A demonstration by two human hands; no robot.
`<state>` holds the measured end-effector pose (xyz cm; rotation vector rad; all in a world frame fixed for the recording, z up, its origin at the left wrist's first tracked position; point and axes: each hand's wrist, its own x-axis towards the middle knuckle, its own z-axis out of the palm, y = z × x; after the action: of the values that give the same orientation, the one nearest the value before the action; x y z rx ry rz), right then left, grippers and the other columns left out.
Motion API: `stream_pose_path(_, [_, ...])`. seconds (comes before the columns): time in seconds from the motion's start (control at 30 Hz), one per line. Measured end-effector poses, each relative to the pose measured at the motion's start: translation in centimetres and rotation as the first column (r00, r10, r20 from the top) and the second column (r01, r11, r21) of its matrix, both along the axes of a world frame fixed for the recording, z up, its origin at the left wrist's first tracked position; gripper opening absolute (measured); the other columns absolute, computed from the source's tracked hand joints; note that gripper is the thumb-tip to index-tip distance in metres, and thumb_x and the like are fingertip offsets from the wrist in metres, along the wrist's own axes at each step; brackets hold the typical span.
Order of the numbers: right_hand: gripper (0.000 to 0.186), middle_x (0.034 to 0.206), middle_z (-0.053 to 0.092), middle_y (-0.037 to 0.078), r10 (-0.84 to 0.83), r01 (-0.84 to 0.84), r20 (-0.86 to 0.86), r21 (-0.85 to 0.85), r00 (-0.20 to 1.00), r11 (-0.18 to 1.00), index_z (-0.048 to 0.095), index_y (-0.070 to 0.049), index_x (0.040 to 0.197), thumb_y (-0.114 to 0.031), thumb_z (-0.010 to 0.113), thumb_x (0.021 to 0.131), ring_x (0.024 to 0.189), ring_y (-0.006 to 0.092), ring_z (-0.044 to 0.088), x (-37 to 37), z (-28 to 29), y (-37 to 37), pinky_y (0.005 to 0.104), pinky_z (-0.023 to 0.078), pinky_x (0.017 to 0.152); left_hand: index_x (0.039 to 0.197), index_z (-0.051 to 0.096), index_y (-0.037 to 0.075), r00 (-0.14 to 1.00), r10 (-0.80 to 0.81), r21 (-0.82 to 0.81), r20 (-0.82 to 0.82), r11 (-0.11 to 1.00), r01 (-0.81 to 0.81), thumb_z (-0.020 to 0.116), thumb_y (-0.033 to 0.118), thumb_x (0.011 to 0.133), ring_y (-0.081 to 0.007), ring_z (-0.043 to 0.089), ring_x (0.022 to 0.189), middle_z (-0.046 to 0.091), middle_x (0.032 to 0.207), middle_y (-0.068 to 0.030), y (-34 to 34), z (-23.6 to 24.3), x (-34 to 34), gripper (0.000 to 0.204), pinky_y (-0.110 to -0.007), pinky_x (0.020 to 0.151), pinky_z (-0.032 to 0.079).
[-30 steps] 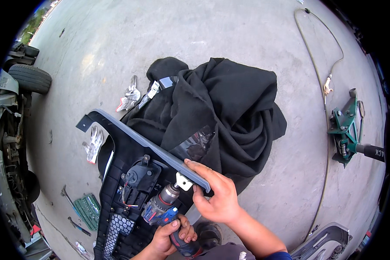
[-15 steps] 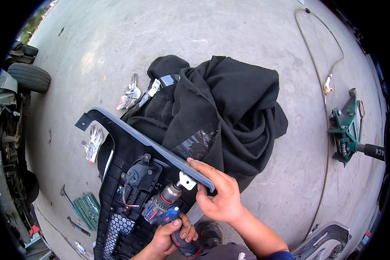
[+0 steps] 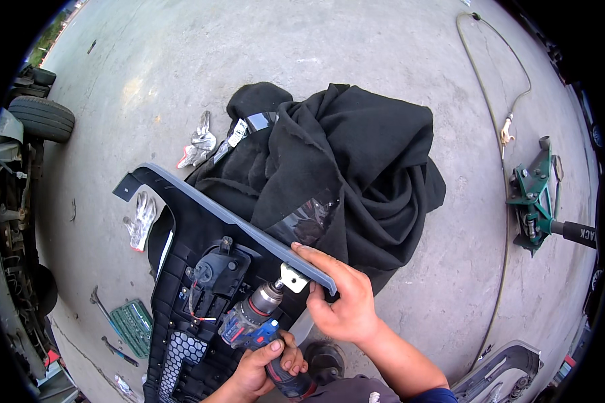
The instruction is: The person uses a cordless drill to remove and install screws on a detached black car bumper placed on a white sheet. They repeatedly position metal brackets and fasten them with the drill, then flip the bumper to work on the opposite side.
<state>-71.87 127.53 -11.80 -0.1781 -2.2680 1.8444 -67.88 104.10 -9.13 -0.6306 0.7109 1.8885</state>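
Note:
A black vehicle bumper panel (image 3: 202,262) with a grey edge strip slants across the lower left of the view, its inner side facing up. My left hand (image 3: 267,363) is wrapped round the handle of a blue and black cordless drill (image 3: 252,319). The tip of the drill meets a small white bracket (image 3: 293,277) under the panel's edge; the exact contact is too small to make out. My right hand (image 3: 343,295) clasps the panel's end beside the bracket, fingers on top and thumb beneath. A round lamp-like unit (image 3: 215,272) with loose wires sits in the panel.
Black cloth (image 3: 376,154) lies heaped on the concrete beyond the panel. Two grey gloves, one glove (image 3: 141,220) near the panel, rest at left with a green tool case (image 3: 133,326) and a hammer (image 3: 104,305). A green jack (image 3: 534,198) and an air hose (image 3: 487,87) are at right.
The panel's end, with the bracket and my right hand, has shifted very slightly right. The drill stays against the bracket, and both grips are the same.

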Motion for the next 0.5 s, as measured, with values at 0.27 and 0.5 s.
stream_pose_path(0.27, [0.065, 0.140, 0.073, 0.022, 0.012, -0.012, -0.008, 0.022, 1.000, 1.000, 0.065, 0.002, 0.142, 0.012, 0.063, 0.078, 0.126, 0.0394, 0.074, -0.08, -0.14, 0.14, 0.0422, 0.060, 0.106, 0.115, 0.067, 0.007, 1.000, -0.003, 0.054, -0.026, 0.999, 0.004, 0.070, 0.039, 0.108, -0.0221, 0.063, 0.082, 0.058, 0.078, -0.0024, -0.29, -0.73, 0.37, 0.033, -0.046, 0.089, 0.053])
stream_pose_path(0.5, [0.066, 0.142, 0.073, 0.021, 0.033, -0.033, 0.008, 0.032, 0.999, 0.999, 0.065, 0.002, 0.142, 0.012, 0.064, 0.078, 0.126, 0.0399, 0.074, 0.02, 0.21, 0.66, 0.0423, 0.060, 0.105, 0.124, 0.068, 0.007, 0.999, 0.013, 0.041, -0.031, 0.999, -0.012, 0.069, 0.041, 0.109, -0.0212, 0.062, 0.082, 0.057, 0.078, -0.0015, 0.33, -0.15, 0.51, 0.037, -0.045, 0.088, 0.052])
